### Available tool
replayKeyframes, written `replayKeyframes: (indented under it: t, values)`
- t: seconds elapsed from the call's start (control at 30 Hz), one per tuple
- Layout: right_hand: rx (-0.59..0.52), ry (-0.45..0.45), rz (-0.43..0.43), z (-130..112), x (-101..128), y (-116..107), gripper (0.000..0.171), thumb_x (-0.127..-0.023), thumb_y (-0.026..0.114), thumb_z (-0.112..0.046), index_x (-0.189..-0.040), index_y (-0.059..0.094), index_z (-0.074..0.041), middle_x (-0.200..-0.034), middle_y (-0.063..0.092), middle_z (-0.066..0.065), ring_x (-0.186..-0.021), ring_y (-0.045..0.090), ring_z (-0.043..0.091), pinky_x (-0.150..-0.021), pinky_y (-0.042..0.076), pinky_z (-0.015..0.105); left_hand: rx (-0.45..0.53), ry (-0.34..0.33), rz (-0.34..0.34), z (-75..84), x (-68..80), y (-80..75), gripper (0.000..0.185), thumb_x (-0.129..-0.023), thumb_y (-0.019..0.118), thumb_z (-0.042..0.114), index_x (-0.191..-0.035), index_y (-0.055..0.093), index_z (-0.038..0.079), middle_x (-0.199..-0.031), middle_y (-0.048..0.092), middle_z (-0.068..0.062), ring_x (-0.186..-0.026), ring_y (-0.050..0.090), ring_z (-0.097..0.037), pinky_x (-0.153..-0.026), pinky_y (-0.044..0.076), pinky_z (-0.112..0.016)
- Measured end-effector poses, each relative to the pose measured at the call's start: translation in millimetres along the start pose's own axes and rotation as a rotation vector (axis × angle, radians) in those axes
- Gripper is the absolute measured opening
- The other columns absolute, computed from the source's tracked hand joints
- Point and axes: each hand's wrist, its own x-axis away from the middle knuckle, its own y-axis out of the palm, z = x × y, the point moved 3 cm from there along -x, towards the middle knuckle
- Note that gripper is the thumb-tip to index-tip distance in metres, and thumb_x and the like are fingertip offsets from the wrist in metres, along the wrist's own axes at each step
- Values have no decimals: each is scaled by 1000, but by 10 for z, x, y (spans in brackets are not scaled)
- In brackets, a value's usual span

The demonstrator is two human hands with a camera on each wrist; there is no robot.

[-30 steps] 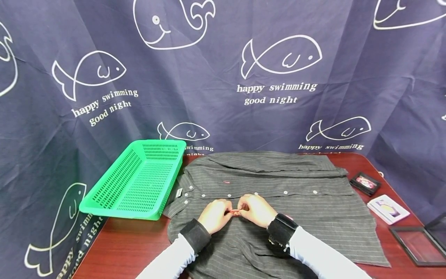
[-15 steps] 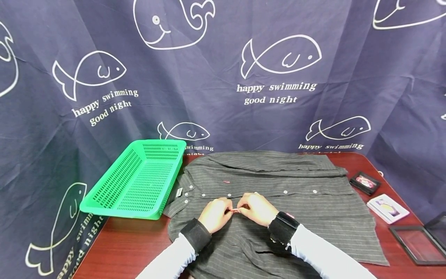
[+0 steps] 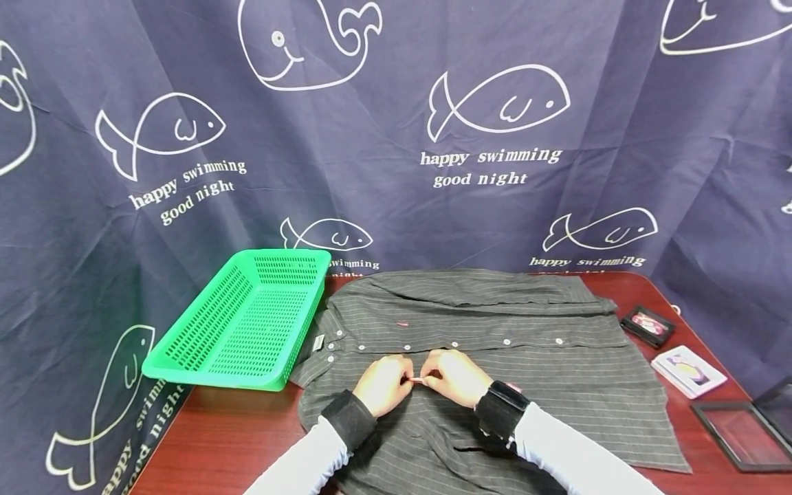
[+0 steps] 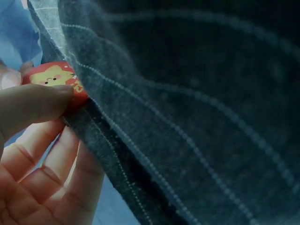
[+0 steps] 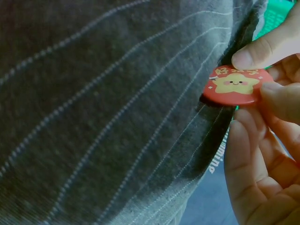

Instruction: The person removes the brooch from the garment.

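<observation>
A round red pin badge [image 5: 236, 84] with a yellow smiling star is held between both hands, right beside the striped cloth of a dark grey shirt [image 3: 557, 385]. My left hand [image 3: 385, 386] pinches the badge from one side; in the left wrist view its thumb [image 4: 37, 101] lies across the badge face. My right hand [image 3: 456, 377] pinches the other side, fingers curled. Both hands are low over the middle of the shirt, thumbs close together. How the badge's back meets the cloth is hidden. White buttons [image 3: 507, 342] line the shirt front.
A green plastic basket [image 3: 278, 375] stands at the left on the reddish table [image 3: 235, 426]. On the right lie a black case [image 3: 648, 325], a white card-like stack [image 3: 689, 371] and an open dark-framed clear box [image 3: 742, 436]. A patterned curtain [image 3: 396, 124] hangs behind.
Between my hands, the badge has tilted from showing its face to nearly edge-on in the head view. Both hands stay almost in place, and the shirt lies as before.
</observation>
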Motion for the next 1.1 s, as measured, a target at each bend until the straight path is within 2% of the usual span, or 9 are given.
replayKeyframes:
  t: [0.27, 0.47, 0.6, 0.9, 1.1]
  values:
    - [9, -16, 0, -2, 23, 18, 6, -79, 75, -9, -78, 73, -14, -74, 61, -8, -67, 49, 1, -62, 42, 19, 46, -5, -26, -18, 27, 4, 15, -73, 78, 12, -75, 63, 15, -69, 56, 6, -62, 51, -5, -57, 42, -18]
    - [14, -54, -2, 0, 39, 19, 7, -78, 74, -8, -77, 72, -15, -74, 59, -8, -67, 47, 1, -63, 41, 20, 103, -22, -65, -23, 46, -30, 19, -77, 81, 29, -77, 66, 17, -74, 61, 8, -66, 52, -2, -60, 43, -16]
    - [4, -50, -11, 4, 52, 20, 7, -78, 75, -9, -77, 72, -15, -74, 60, -8, -68, 48, 1, -63, 42, 20, 119, -13, -68, -5, 61, -56, 21, -81, 77, 35, -81, 69, 16, -77, 65, 7, -69, 56, -3, -63, 46, -18]
    - [-16, -36, -34, 16, 64, 59, 8, -77, 77, -10, -76, 72, -15, -73, 58, -9, -66, 46, -2, -61, 40, 17, 72, 61, -87, 27, 84, -49, 19, -86, 71, 33, -81, 71, 15, -79, 63, 5, -69, 56, -5, -62, 46, -18]
    - [-34, -36, -58, 15, 73, 74, 7, -77, 78, -9, -77, 74, -14, -71, 56, -9, -66, 45, -3, -61, 39, 15, 66, 69, -103, 20, 96, -16, 17, -87, 69, 31, -83, 72, 15, -81, 63, 5, -71, 57, -6, -63, 46, -18]
